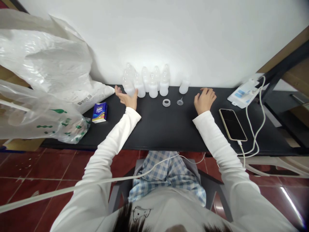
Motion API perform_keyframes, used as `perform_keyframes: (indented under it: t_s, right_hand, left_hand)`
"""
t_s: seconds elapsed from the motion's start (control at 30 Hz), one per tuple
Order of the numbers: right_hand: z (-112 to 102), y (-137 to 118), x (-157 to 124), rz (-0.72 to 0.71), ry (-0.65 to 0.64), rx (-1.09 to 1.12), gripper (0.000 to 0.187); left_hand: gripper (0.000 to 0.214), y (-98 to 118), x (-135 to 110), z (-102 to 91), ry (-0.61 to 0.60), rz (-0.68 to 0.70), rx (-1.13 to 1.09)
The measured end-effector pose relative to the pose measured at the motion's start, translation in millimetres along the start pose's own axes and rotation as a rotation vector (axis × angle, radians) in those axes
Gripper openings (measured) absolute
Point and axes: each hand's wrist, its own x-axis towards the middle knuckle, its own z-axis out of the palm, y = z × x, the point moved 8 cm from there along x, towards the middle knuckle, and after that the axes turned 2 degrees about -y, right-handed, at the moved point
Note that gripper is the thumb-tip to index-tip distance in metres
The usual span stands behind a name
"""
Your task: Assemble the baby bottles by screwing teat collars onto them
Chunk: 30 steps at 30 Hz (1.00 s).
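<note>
Several white baby bottles (149, 82) stand in a cluster against the wall at the back of the black table (166, 129). My left hand (126, 96) is open, palm turned toward the leftmost bottles, fingers beside them. One bottle without a top (184, 86) stands apart to the right. In front of it lie a white screw ring (166, 102) and a clear teat (180, 102). My right hand (204, 99) rests palm down on the table right of the teat, fingers loosely curled, holding nothing.
Large plastic bags (43, 80) fill the table's left end, with a small blue tissue pack (99, 112) beside them. A phone (232, 124) on a white cable lies at the right, near a white power strip (243, 93). A chair sits below.
</note>
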Motion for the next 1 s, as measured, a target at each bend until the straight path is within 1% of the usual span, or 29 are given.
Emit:
perform_keyframes:
  t_s: [0.07,0.13,0.2,0.27,0.3,0.33,0.37,0.43,0.47,0.5,0.53,0.57,0.63,0.7,0.8,0.87,0.93,1.0]
  right_hand:
    - [-4.5,-7.4,-1.4,-0.045,0.035,0.031,0.032]
    - [-8.2,-15.2,-3.6,-0.074,0.035,0.056,0.035]
    - [-11.6,-23.7,-6.8,-0.094,0.017,0.094,0.037]
    - [-14.7,-33.6,-11.4,-0.122,-0.014,0.163,0.040]
    - [-15.7,-39.6,-14.6,-0.148,-0.035,0.214,0.042]
    - [-16.7,-46.7,-18.7,-0.187,-0.055,0.280,0.044]
    - [-17.5,-54.6,-23.5,-0.235,-0.076,0.362,0.046]
    - [-19.6,-69.9,-34.8,-0.322,-0.110,0.568,0.051]
    - [-19.7,-76.1,-40.2,-0.341,-0.133,0.676,0.054]
    - [-18.7,-81.0,-45.0,-0.335,-0.160,0.776,0.057]
    - [-15.6,-84.9,-48.8,-0.305,-0.201,0.853,0.058]
    - [-11.6,-87.6,-51.6,-0.258,-0.242,0.909,0.058]
    - [-3.3,-88.7,-53.8,-0.132,-0.299,0.963,0.055]
    - [3.0,-84.3,-52.2,0.002,-0.304,0.996,0.049]
    - [12.8,-76.0,-48.8,0.150,-0.321,1.048,0.045]
    - [16.4,-72.5,-48.4,0.192,-0.329,1.053,0.044]
    - [14.1,-70.5,-49.5,0.194,-0.304,1.014,0.045]
    - [5.7,-71.5,-50.6,0.141,-0.256,0.943,0.047]
  left_hand:
    - [0.087,-17.6,-0.1,8.7,-0.043,-0.146,-0.050]
    - [0.072,-26.1,-1.2,11.0,-0.034,-0.195,-0.081]
    - [0.061,-24.1,-1.6,5.1,0.031,-0.142,-0.109]
    - [0.056,-11.7,-2.8,-2.6,0.068,-0.003,-0.109]
    - [0.055,-2.3,-4.5,-4.2,0.047,0.087,-0.088]
    - [0.055,8.6,-7.6,-2.6,-0.011,0.186,-0.054]
    - [0.055,20.0,-13.0,2.8,-0.107,0.291,-0.011]
    - [0.051,39.9,-33.4,21.8,-0.368,0.492,0.074]
    - [0.045,46.7,-47.1,32.3,-0.498,0.570,0.105]
    - [0.037,51.7,-61.4,41.9,-0.608,0.629,0.124]
    - [0.029,55.3,-74.1,49.6,-0.683,0.664,0.128]
    - [0.023,58.0,-84.3,55.7,-0.728,0.678,0.121]
    - [0.020,62.4,-99.3,65.7,-0.789,0.681,0.092]
    - [0.021,66.6,-107.5,72.0,-0.848,0.678,0.050]
    - [0.027,73.8,-112.7,74.6,-0.944,0.704,0.019]
    - [0.038,77.2,-114.2,72.8,-0.987,0.726,0.031]
    - [0.049,78.5,-113.6,68.8,-0.988,0.708,0.023]
    - [0.056,77.6,-110.8,63.5,-0.950,0.640,-0.039]
